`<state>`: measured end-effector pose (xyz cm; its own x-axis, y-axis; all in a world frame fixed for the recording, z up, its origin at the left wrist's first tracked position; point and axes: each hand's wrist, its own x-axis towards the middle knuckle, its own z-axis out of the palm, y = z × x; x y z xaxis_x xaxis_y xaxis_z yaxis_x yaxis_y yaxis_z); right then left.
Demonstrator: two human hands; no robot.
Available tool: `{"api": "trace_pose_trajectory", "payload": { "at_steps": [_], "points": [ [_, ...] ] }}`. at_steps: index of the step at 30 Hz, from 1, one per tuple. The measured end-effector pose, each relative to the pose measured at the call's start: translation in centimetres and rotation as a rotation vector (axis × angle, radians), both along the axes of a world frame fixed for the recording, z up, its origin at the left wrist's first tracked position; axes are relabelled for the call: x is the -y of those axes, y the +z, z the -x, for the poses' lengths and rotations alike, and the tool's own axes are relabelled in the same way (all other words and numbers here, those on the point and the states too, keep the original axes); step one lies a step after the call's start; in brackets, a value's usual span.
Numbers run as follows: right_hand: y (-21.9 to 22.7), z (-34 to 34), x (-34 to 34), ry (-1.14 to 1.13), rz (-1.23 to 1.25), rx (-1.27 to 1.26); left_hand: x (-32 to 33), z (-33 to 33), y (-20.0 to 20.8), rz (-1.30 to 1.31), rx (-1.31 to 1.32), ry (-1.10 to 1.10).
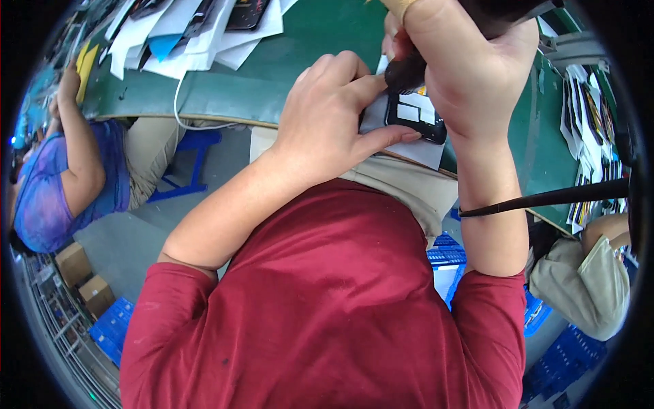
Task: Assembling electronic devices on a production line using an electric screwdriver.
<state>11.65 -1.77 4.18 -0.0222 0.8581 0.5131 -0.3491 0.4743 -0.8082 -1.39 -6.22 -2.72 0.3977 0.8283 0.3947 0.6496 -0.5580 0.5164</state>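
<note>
Left fingers [390,139] hold a flat black, white-patched device [411,111]; right fingers [393,34] apparently grip a dark tool [407,72].

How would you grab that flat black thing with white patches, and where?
Maybe hold the black thing by its near and far edges, coming from the left, where the left hand is. It's flat and lies on a pale sheet, so edges likely give the best hold; the right hand crowds the other side.
</note>
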Motion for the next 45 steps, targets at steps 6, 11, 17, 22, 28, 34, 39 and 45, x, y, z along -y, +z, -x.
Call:
{"api": "trace_pose_trajectory", "payload": {
  "at_steps": [6,11,17,22,28,34,39,45],
  "points": [
    [-2.3,0.8,-2.8,0.408,-0.218,-0.501,0.5,-0.5,0.3,-0.015,0.028,0.033],
    [-1.7,0.7,-2.7,0.393,-0.221,-0.450,0.2,-0.5,0.4,-0.038,0.045,0.022],
    [0.3,-1.2,0.3,-0.065,0.007,0.263,0.1,-0.1,0.1,-0.004,0.079,0.004],
    [2.1,-8.1,1.4,-0.053,-0.209,0.124,-0.2,0.3,1.3,0.027,0.005,-0.084],
    [1.9,-17.8,-3.5,-0.475,0.026,0.015,-1.4,-0.4,1.4,-0.003,-0.053,-0.232],
    [-0.3,-17.8,-5.6,-0.517,0.023,-0.064,-1.1,-0.2,1.8,0.027,-0.014,-0.220],
    [-0.3,-18.4,-5.3,-0.513,0.026,-0.080,-1.8,0.1,1.7,0.124,0.177,-0.228],
    [1.0,-17.7,-4.5,-0.314,0.041,-0.146,-6.2,-3.2,3.8,-0.170,0.201,-0.240]
  ]
}}
